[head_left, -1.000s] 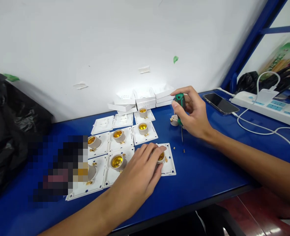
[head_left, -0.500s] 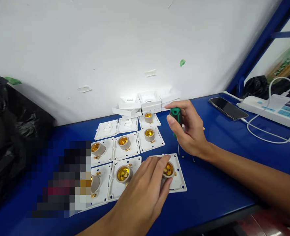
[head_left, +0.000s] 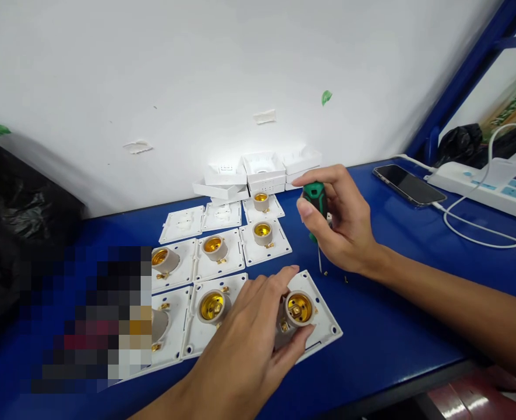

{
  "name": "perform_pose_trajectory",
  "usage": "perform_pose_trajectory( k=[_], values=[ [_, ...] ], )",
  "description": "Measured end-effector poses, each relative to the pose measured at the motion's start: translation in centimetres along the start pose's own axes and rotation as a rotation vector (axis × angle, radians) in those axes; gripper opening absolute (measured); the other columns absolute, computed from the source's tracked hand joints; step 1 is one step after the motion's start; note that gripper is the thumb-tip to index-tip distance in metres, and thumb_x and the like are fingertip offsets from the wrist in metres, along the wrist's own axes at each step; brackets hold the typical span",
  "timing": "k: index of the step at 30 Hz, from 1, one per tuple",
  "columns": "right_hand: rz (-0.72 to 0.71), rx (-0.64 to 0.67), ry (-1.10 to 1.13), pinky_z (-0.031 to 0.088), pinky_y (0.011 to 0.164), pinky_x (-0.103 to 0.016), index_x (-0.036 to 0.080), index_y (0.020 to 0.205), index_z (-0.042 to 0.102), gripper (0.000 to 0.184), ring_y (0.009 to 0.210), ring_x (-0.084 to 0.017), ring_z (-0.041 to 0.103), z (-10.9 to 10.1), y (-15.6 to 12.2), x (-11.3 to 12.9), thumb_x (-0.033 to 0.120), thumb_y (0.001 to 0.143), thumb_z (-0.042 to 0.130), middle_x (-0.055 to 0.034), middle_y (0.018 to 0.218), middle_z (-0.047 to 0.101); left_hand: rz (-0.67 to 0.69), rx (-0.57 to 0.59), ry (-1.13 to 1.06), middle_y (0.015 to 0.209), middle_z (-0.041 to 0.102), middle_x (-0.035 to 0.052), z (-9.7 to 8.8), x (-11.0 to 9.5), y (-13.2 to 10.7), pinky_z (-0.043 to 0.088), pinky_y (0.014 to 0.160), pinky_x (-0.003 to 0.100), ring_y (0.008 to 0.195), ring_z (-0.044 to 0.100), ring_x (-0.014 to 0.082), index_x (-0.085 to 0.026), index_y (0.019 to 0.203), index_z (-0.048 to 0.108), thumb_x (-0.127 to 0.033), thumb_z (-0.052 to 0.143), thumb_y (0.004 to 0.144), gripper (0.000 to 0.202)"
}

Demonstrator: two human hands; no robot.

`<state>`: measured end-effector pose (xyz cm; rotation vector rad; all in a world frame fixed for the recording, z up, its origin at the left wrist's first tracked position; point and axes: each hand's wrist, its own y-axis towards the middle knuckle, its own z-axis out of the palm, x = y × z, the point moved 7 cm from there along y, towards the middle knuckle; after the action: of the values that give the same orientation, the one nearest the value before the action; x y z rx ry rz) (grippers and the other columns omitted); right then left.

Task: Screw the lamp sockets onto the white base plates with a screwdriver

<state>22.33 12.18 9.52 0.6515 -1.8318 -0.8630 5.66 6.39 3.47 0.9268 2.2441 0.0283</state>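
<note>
My left hand (head_left: 258,326) has its thumb and fingers closed around a lamp socket (head_left: 299,309) with a brass-coloured inside, on a white square plate (head_left: 323,332). This plate lies at an angle to the others. In my right hand (head_left: 345,224) is a screwdriver with a green and black handle (head_left: 314,198), its thin shaft pointing down behind the plate. Small brass pieces (head_left: 346,280) lie near its tip. Left of my left hand is another socket (head_left: 213,306) on its own white plate, and several more stand in rows behind.
White plastic covers (head_left: 262,172) are stacked against the wall. Two plates without sockets, one being a white plate (head_left: 182,224), lie at the back left. A phone (head_left: 409,185), white cables and a power strip (head_left: 481,186) occupy the right. A black bag (head_left: 21,192) stands left.
My left hand has turned the plate with its socket so that it now sits askew. My right hand still holds the screwdriver, in nearly the same place. The view has shifted slightly.
</note>
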Motion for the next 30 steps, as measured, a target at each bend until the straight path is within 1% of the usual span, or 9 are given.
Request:
perform_pose_trajectory(
  k=[4,7,9,12,15,18,22,30],
  values=[
    [0.008,0.029,0.005,0.035,0.053,-0.032,0.027,0.114,0.058,0.012,0.057,-0.013,0.038,0.1,0.1,0.0,0.026,0.102,0.06,0.0044,0.074,0.045,0.031,0.042,0.001,0.111,0.065,0.0004,-0.1,-0.7,0.2,0.06,0.089,0.041,0.102,0.067,0.0259,-0.037,0.149,0.036,-0.02,0.073,0.093,0.069],
    [0.022,0.027,0.017,0.033,0.053,-0.031,0.026,0.113,0.058,0.012,0.056,-0.013,0.036,0.1,0.1,-0.2,0.025,0.102,0.06,0.0058,0.07,0.042,0.069,0.09,0.009,0.118,0.067,0.0012,-0.1,-1.4,0.3,0.058,0.098,0.043,0.105,0.066,0.0249,-0.034,0.147,0.037,-0.018,0.074,0.093,0.067],
    [0.027,0.031,0.028,0.032,0.052,-0.031,0.025,0.114,0.059,0.013,0.055,-0.012,0.037,0.1,0.1,-0.3,0.024,0.102,0.06,0.0064,0.07,0.042,0.085,0.103,0.006,0.123,0.067,0.0021,-0.1,-1.6,0.4,0.057,0.1,0.042,0.107,0.066,0.0248,-0.034,0.147,0.038,-0.019,0.073,0.094,0.065],
    [-0.001,0.04,0.031,0.032,0.052,-0.03,0.024,0.115,0.059,0.014,0.055,-0.011,0.037,0.2,0.1,-0.1,0.023,0.101,0.061,0.0066,0.071,0.044,0.09,0.077,-0.008,0.121,0.067,0.002,-0.3,-1.7,0.4,0.058,0.097,0.041,0.108,0.065,0.0249,-0.034,0.146,0.039,-0.018,0.069,0.095,0.062],
    [-0.05,0.037,0.02,0.032,0.052,-0.03,0.024,0.115,0.059,0.015,0.055,-0.01,0.037,0.0,0.2,0.4,0.023,0.101,0.061,0.0064,0.073,0.046,0.119,0.046,-0.008,0.12,0.067,0.0025,-0.4,-1.8,0.3,0.057,0.097,0.041,0.108,0.065,0.0252,-0.033,0.146,0.039,-0.012,0.065,0.094,0.062],
    [-0.032,0.006,0.015,0.03,0.05,-0.03,0.025,0.114,0.059,0.014,0.053,-0.011,0.035,-0.2,0.3,0.3,0.024,0.101,0.061,0.0074,0.069,0.041,0.156,0.054,0.007,0.116,0.067,0.0028,-0.3,-2.1,0.2,0.056,0.094,0.041,0.105,0.064,0.0254,-0.031,0.146,0.038,-0.01,0.06,0.092,0.062],
    [0.01,-0.016,-0.002,0.028,0.049,-0.03,0.025,0.113,0.059,0.012,0.052,-0.011,0.035,-0.4,0.5,-0.2,0.024,0.101,0.061,0.0078,0.066,0.039,0.149,0.057,0.01,0.112,0.066,0.0021,-0.3,-2.2,0.2,0.055,0.094,0.041,0.102,0.064,0.0249,-0.03,0.145,0.039,-0.01,0.061,0.092,0.061],
    [-0.037,-0.037,-0.024,0.028,0.048,-0.03,0.026,0.113,0.059,0.013,0.051,-0.011,0.034,-0.8,0.5,0.2,0.024,0.1,0.062,0.0077,0.066,0.04,0.127,0.037,-0.008,0.11,0.066,0.0006,-0.5,-2.0,0.2,0.054,0.092,0.04,0.101,0.065,0.0245,-0.032,0.14,0.042,-0.01,0.063,0.092,0.057]
  ],
)
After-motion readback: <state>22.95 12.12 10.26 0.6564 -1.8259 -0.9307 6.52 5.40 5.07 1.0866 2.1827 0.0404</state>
